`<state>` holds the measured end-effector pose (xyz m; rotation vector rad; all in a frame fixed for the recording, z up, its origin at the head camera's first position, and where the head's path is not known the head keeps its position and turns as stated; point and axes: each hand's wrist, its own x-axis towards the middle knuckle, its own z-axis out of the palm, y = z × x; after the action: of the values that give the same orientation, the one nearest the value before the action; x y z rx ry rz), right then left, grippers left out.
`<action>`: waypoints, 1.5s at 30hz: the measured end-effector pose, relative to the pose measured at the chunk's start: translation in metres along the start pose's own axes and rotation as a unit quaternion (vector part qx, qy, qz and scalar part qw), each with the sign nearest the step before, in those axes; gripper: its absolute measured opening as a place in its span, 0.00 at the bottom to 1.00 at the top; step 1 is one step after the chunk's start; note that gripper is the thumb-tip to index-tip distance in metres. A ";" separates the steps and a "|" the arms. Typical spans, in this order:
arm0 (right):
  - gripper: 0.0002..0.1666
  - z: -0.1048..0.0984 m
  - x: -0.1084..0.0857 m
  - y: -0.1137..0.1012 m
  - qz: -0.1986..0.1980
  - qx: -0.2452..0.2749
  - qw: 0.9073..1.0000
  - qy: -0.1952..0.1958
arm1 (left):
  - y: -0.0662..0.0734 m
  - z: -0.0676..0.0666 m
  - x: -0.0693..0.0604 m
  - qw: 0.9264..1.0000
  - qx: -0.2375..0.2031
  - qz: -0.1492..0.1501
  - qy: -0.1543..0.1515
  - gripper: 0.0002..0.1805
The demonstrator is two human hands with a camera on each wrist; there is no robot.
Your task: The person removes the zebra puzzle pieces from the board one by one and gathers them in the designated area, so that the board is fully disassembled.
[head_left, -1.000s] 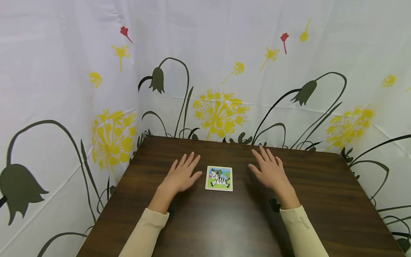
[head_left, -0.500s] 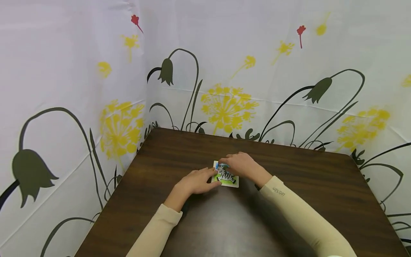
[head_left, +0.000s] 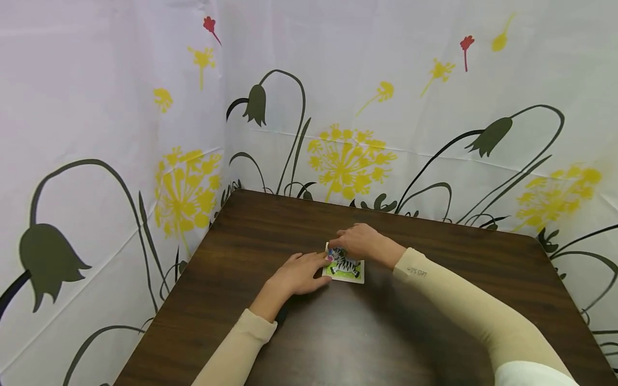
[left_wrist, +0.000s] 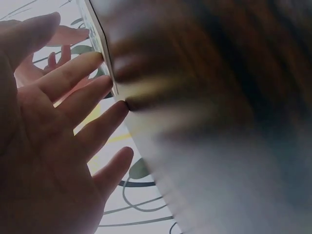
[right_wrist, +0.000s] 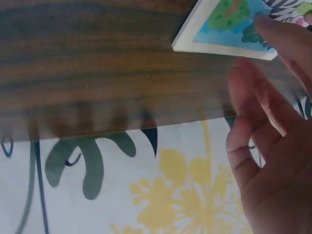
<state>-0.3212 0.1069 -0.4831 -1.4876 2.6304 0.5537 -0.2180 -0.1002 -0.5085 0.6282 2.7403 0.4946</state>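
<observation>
A small square zebra picture puzzle [head_left: 348, 274] with a pale frame lies flat on the dark wooden table. My left hand [head_left: 298, 273] is at its left side, fingertips touching the edge and thumb near the lower left corner. In the left wrist view those fingers are spread and nearly straight, against the board's thin edge [left_wrist: 106, 46]. Above the puzzle's upper part is my right hand [head_left: 364, 241], hiding that portion in the head view. The right wrist view has one fingertip [right_wrist: 264, 22] on the picture and the other fingers loosely bent beside the frame; no lifted piece shows.
The brown wood-grain tabletop [head_left: 251, 230] extends around the puzzle, its far edge close to a white curtain [head_left: 362, 43] printed with yellow, green and red flowers. The same curtain stands along the left side.
Both hands have come in from the two sides to the puzzle. The right hand has swung left over its upper part; the left now touches its left edge. The head view has shifted slightly.
</observation>
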 end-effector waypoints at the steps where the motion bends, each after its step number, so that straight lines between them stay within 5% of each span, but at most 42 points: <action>1: 0.26 0.000 0.000 0.000 -0.004 -0.003 1.000 -0.003 | 0.000 0.001 0.000 1.000 0.001 0.000 0.001 0.34; 17: 0.32 -0.009 0.014 0.017 -0.076 -0.066 0.992 -0.070 | 0.005 -0.001 0.006 1.000 0.018 -0.009 -0.010 0.34; 24: 0.33 -0.004 0.008 0.021 -0.076 -0.071 0.994 -0.030 | 0.006 -0.002 0.010 0.999 0.019 -0.026 -0.015 0.33; 27: 0.29 0.002 0.003 0.020 -0.064 -0.030 0.998 -0.003 | 0.007 -0.001 0.013 0.999 0.033 -0.024 -0.016 0.34; 30: 0.25 0.012 -0.001 0.018 -0.030 0.071 0.997 0.014 | 0.008 0.000 0.014 0.998 0.047 -0.032 -0.018 0.34; 36: 0.31 0.031 0.001 0.011 0.062 0.278 0.958 0.028 | 0.009 -0.001 0.015 0.997 0.063 -0.039 -0.018 0.35; 45: 0.28 0.036 0.006 0.000 0.110 0.363 0.924 0.036 | 0.008 0.002 0.014 0.998 0.044 -0.034 -0.016 0.36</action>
<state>-0.3284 0.1146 -0.5176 -0.9935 2.6062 -0.4525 -0.2266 -0.0863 -0.5103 0.5564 2.7559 0.3462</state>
